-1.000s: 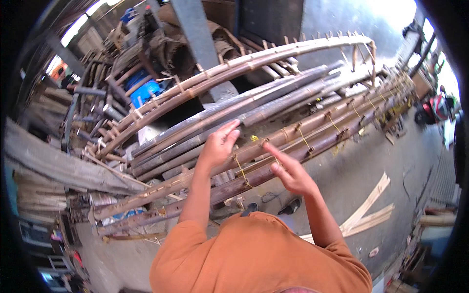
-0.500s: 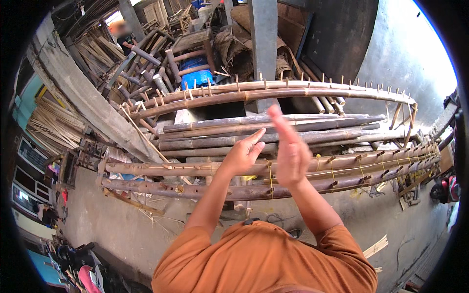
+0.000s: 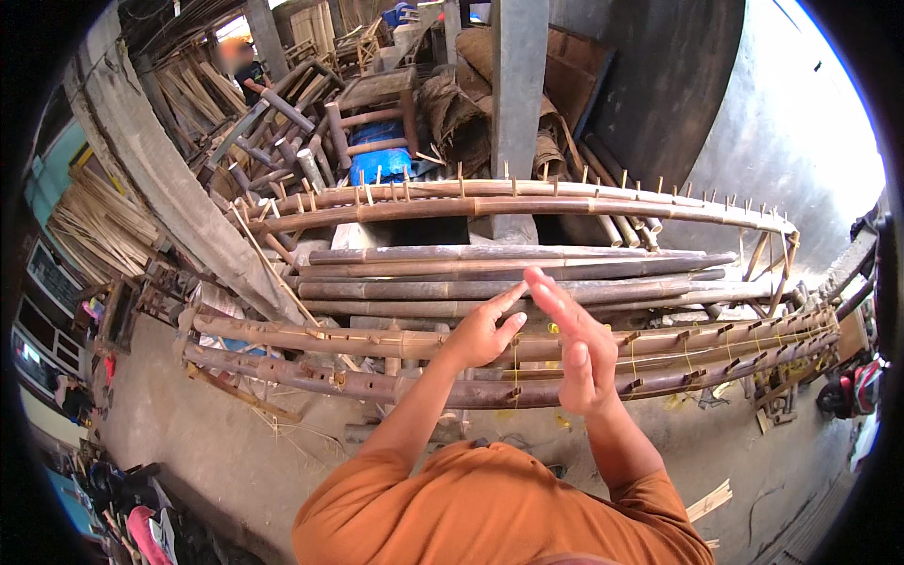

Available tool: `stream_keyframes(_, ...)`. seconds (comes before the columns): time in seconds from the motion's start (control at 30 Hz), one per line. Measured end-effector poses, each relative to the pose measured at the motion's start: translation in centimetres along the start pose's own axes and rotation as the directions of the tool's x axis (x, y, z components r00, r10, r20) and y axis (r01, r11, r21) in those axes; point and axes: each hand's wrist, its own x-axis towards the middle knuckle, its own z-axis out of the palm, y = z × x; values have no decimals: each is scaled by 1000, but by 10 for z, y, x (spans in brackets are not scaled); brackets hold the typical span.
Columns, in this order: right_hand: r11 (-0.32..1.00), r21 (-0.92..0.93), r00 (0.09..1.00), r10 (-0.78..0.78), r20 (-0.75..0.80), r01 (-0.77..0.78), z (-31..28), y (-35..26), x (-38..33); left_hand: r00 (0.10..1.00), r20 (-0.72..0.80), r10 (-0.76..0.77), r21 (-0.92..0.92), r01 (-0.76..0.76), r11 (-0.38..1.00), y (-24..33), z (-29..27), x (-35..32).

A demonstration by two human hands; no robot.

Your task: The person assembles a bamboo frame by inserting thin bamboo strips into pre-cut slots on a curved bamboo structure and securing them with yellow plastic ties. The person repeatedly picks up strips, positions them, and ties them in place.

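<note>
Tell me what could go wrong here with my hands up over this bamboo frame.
Both hands, left hand and right hand, are bare and empty just above the pegged bamboo poles. The short pegs sticking out could jab a palm. Thin bamboo strips on the concrete floor might trip you.

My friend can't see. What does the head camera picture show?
A person in an orange shirt holds both empty hands, left hand and right hand, raised over long bamboo poles stacked in a cluttered workshop.
</note>
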Motion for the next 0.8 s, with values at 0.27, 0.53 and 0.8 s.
stream_keyframes(0.27,988,-7,904,-141,404,157,1,-17,8,991,-31,132,-205,-136,969,-28,14,10)
stream_keyframes(0.53,841,-275,867,496,49,-465,-20,115,-45,988,-111,108,-216,-130,968,11,7,-7)
stream_keyframes(0.8,991,121,939,97,-330,-60,-6,64,-30,995,-40,87,5,-87,996,-21,22,-8)
